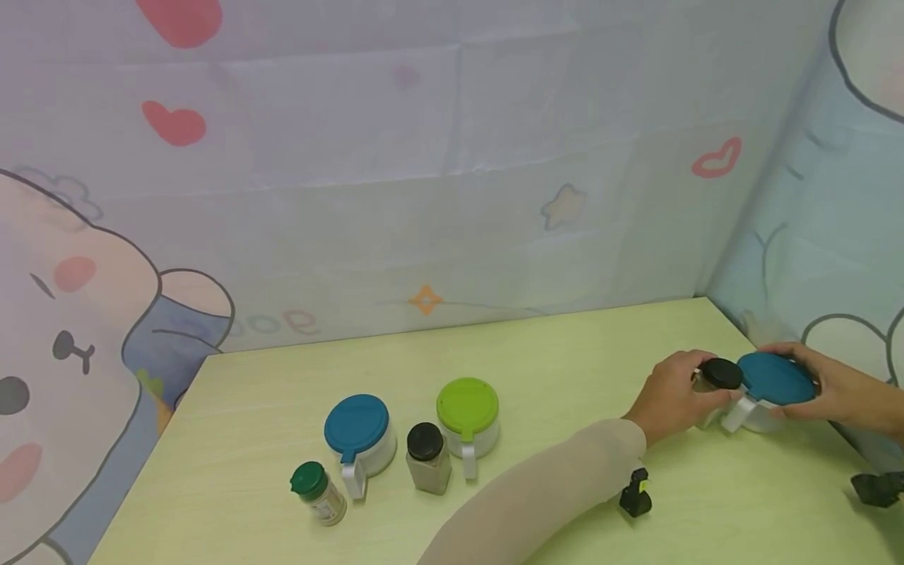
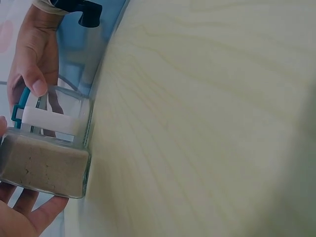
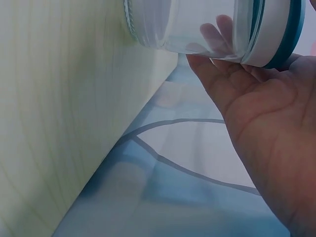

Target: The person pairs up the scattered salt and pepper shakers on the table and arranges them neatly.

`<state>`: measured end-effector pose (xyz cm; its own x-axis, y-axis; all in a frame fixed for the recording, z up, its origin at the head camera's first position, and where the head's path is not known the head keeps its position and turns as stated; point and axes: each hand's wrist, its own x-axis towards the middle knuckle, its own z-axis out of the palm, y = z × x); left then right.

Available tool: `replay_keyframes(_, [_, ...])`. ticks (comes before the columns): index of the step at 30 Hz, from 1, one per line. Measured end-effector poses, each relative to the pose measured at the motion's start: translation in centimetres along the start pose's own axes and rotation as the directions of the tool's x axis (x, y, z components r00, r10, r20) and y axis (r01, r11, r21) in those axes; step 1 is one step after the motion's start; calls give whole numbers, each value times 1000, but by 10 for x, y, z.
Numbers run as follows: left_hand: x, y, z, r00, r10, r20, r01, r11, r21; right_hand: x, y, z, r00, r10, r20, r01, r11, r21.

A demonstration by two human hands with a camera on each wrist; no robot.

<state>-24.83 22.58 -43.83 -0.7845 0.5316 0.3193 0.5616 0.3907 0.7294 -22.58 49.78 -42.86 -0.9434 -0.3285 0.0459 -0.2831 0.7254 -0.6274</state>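
Observation:
At the table's right end, my left hand grips a black-lidded spice jar by its sides. In the left wrist view this glass jar holds brownish powder. Just right of it, my right hand holds a blue-lidded glass jar with a white handle, fingers round its side. The right wrist view shows that jar as clear glass, with the right hand's fingers around it. The two jars stand side by side, the white handle close to the spice jar.
Farther left on the pale table stand another blue-lidded jar, a green-lidded jar, a second black-lidded spice jar and a green-capped shaker. A printed cloth hangs behind and at the right side.

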Motion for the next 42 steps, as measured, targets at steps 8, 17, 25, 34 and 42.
replay_keyframes(8, [-1, -5, 2, 1000, -9, 3, 10, 999, -45, 2, 1, 0, 1000, 17, 22, -17, 1000, -8])
replay_keyframes(17, [-3, -6, -3, 1000, -1, -9, 0, 997, -71, 7, -5, -1, 996, 68, 55, -65, 996, -67])
replay_keyframes(25, [-4, -8, -11, 999, 7, -32, -8, 999, -41, 11, -6, -2, 997, 52, 49, -48, 996, -81])
replay_keyframes(34, [-11, -13, -21, 998, -3, -64, 1, 1000, -31, 19, -9, -2, 997, 47, 62, -43, 997, -67])
replay_keyframes(42, [-18, -19, -30, 995, -24, -95, 20, 999, -43, 26, -15, -3, 998, 11, 68, -6, 998, -68])
